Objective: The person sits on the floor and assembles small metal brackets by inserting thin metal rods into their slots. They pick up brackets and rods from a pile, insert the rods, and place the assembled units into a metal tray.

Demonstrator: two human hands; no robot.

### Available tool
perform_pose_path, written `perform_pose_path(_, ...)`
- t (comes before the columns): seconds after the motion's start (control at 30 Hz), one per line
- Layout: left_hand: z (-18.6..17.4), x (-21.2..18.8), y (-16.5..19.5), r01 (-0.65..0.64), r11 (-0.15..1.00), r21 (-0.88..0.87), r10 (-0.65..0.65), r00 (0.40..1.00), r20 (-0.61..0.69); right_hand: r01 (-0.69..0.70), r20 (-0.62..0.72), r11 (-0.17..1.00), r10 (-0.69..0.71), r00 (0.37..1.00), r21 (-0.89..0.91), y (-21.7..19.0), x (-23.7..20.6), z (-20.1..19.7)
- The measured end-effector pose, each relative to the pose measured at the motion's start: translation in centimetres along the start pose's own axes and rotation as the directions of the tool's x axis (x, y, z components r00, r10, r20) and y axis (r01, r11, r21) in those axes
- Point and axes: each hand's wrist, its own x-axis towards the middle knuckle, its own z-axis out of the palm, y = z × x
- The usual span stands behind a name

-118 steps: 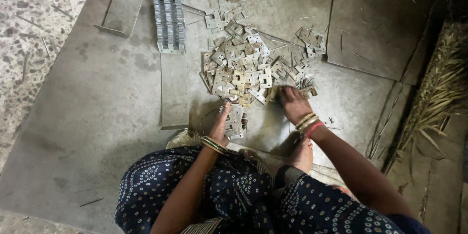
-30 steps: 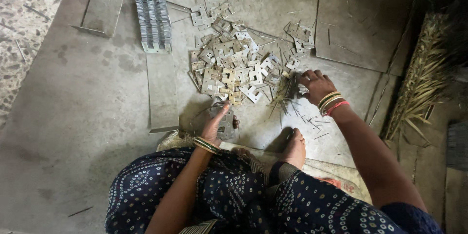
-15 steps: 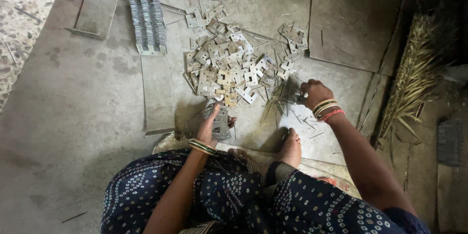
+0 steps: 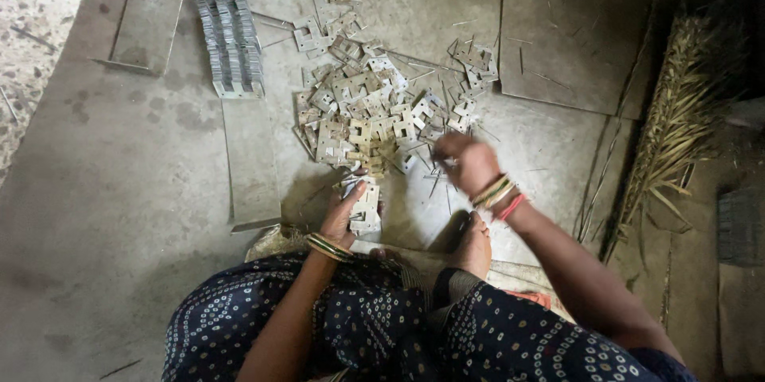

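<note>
Left hand (image 4: 344,215): gripping a stacked bundle of metal plates (image 4: 365,208), near the floor's (image 4: 119,191) front edge.
Right hand (image 4: 468,160): blurred, grip unclear; beside loose plate pile (image 4: 366,107).
Neat plate rows (image 4: 231,43): far left.

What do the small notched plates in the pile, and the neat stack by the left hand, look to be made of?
The loose notched plates look like thin stamped sheet metal: dull grey, some yellowish, with flat sharp-cut edges. The small stack that the left hand steadies appears the same. The dry bundle at the right looks like straw or palm leaf.
</note>
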Motion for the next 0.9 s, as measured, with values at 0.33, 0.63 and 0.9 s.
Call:
perform_pose_path(0.33,-6.0,1.0,-2.6,0.018,0.897,0.441,-0.073,0.991,0.109,-0.166,0.048,0.92,0.195,0.98,-0.355,4.7,6.0,-0.8)
perform_pose_path(0.63,-6.5,1.2,-3.1,0.355,0.934,-0.032,-0.357,0.931,-0.075,-0.286,-0.067,0.915,0.278,0.958,-0.286,12.4,14.5,-1.4)
perform_pose_path(0.9,-6.6,0.6,-2.6,0.365,0.926,-0.098,-0.375,0.917,-0.133,-0.198,0.199,0.837,0.339,0.919,-0.511,10.7,11.4,1.1)
